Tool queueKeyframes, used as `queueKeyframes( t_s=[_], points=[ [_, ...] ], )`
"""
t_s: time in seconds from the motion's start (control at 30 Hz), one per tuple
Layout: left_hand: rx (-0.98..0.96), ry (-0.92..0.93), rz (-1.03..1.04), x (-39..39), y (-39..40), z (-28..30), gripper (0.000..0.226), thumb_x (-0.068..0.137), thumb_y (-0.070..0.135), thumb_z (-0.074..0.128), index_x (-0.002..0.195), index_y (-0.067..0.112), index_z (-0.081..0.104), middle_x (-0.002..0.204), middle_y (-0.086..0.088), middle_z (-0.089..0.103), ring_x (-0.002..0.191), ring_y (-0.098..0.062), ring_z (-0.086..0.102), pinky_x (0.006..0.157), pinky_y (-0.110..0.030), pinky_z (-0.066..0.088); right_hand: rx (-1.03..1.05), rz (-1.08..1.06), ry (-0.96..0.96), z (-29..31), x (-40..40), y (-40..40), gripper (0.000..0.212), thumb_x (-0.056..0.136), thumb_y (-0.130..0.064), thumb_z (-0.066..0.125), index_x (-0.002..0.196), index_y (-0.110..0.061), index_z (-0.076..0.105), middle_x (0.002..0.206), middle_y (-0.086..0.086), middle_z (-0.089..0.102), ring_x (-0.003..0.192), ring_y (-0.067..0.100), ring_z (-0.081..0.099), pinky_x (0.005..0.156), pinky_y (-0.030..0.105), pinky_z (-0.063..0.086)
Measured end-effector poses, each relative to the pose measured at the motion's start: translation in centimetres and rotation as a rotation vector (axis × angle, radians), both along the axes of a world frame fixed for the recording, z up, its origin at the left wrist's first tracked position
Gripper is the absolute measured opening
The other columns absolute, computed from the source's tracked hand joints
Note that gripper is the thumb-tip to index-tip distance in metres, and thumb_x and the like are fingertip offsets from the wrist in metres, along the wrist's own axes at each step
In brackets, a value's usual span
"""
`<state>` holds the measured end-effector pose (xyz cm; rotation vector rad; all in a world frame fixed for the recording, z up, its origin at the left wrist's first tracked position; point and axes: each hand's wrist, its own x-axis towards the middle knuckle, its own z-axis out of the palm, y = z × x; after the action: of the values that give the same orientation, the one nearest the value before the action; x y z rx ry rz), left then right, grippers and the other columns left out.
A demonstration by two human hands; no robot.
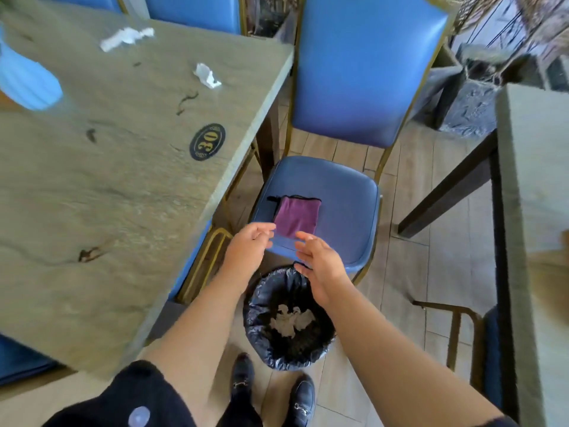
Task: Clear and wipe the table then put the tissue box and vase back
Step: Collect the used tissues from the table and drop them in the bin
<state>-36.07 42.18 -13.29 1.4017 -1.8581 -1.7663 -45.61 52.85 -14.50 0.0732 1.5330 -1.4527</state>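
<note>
Two crumpled white tissues lie on the wooden table [101, 186]: one tissue [126, 38] near the far edge, another tissue [207, 75] closer to the right edge. A light blue ribbed vase [26, 78] stands at the table's left. A folded purple cloth [296, 217] lies on the blue chair seat [345, 198] beside the table. My left hand [246, 249] and my right hand [318, 269] hover empty over the seat's front edge, fingers relaxed, just short of the cloth. Below them a bin [288, 318] lined with a black bag holds crumpled tissue. No tissue box is in view.
An oval plaque numbered 30 [207, 142] is fixed near the table's right edge. A second table [535, 229] stands on the right, with a chair frame [458, 331] under it. More blue chairs [191, 10] line the far side. My shoes [271, 392] stand by the bin.
</note>
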Motion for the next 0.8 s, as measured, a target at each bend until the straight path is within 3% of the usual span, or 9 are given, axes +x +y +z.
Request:
queueKeyframes(
  t_s=[0.17, 0.3, 0.4, 0.47, 0.53, 0.67, 0.8],
  points=[
    [-0.076, 0.096, 0.065, -0.1, -4.0, 6.7, 0.024, 0.1, 0.014, 0.039, 0.105, 0.024, 0.06, 0.103, -0.001, 0.065, 0.089, -0.014, 0.062, 0.071, -0.023, 0.045, -0.082, 0.021, 0.043, 6.3, -0.5, -5.2, 0.027, 0.099, -0.021, 0.04, 0.11, -0.022, 0.064, 0.119, 0.004, 0.062, 0.103, 0.018, 0.056, 0.092, 0.036, 0.047],
    [-0.117, 0.158, 0.141, 0.0, -9.0, 10.4, 0.023, 0.099, 0.014, 0.043, 0.096, 0.028, 0.061, 0.101, -0.002, 0.067, 0.086, -0.016, 0.063, 0.066, -0.024, 0.043, -0.162, 0.071, 0.087, 10.0, -0.3, -10.3, 0.029, 0.099, -0.018, 0.039, 0.1, -0.024, 0.068, 0.111, 0.003, 0.063, 0.097, 0.017, 0.054, 0.092, 0.036, 0.049],
    [-0.182, 0.167, 0.192, 0.2, -13.7, 12.4, 0.023, 0.099, 0.012, 0.044, 0.107, 0.02, 0.063, 0.101, 0.0, 0.067, 0.08, -0.008, 0.064, 0.065, -0.019, 0.049, -0.217, 0.112, 0.091, 12.1, -0.4, -14.9, 0.028, 0.099, -0.016, 0.041, 0.106, -0.019, 0.067, 0.106, 0.002, 0.061, 0.097, 0.017, 0.052, 0.094, 0.038, 0.047],
    [-0.2, 0.185, 0.216, 0.4, -17.7, 13.0, 0.023, 0.098, 0.011, 0.045, 0.107, 0.021, 0.064, 0.101, 0.002, 0.067, 0.081, -0.009, 0.065, 0.065, -0.017, 0.05, -0.252, 0.141, 0.101, 12.8, -0.5, -18.8, 0.026, 0.099, -0.016, 0.043, 0.107, -0.019, 0.067, 0.105, 0.001, 0.062, 0.096, 0.016, 0.053, 0.084, 0.032, 0.047],
    [-0.219, 0.187, 0.238, 0.4, -21.0, 13.1, 0.025, 0.098, 0.014, 0.046, 0.096, 0.031, 0.064, 0.103, 0.002, 0.069, 0.088, -0.014, 0.067, 0.073, -0.027, 0.05, -0.267, 0.159, 0.117, 13.0, -0.9, -22.1, 0.025, 0.099, -0.017, 0.044, 0.104, -0.022, 0.068, 0.104, 0.0, 0.064, 0.092, 0.014, 0.054, 0.078, 0.028, 0.046],
    [-0.256, 0.209, 0.321, -0.2, -30.7, 13.5, 0.027, 0.097, 0.012, 0.046, 0.09, 0.032, 0.062, 0.097, 0.002, 0.068, 0.09, -0.015, 0.066, 0.078, -0.033, 0.049, -0.274, 0.185, 0.177, 13.4, -1.6, -32.0, 0.025, 0.099, -0.017, 0.043, 0.106, -0.019, 0.067, 0.106, 0.002, 0.064, 0.099, 0.018, 0.056, 0.087, 0.035, 0.048],
    [-0.318, 0.153, 0.384, -1.1, -40.6, 12.6, 0.027, 0.093, 0.011, 0.047, 0.087, 0.03, 0.065, 0.091, 0.001, 0.07, 0.08, -0.017, 0.064, 0.073, -0.03, 0.047, -0.307, 0.19, 0.202, 13.3, -2.3, -41.9, 0.025, 0.098, -0.017, 0.043, 0.097, -0.023, 0.067, 0.105, 0.003, 0.062, 0.094, 0.017, 0.053, 0.076, 0.028, 0.046]
  ],
)
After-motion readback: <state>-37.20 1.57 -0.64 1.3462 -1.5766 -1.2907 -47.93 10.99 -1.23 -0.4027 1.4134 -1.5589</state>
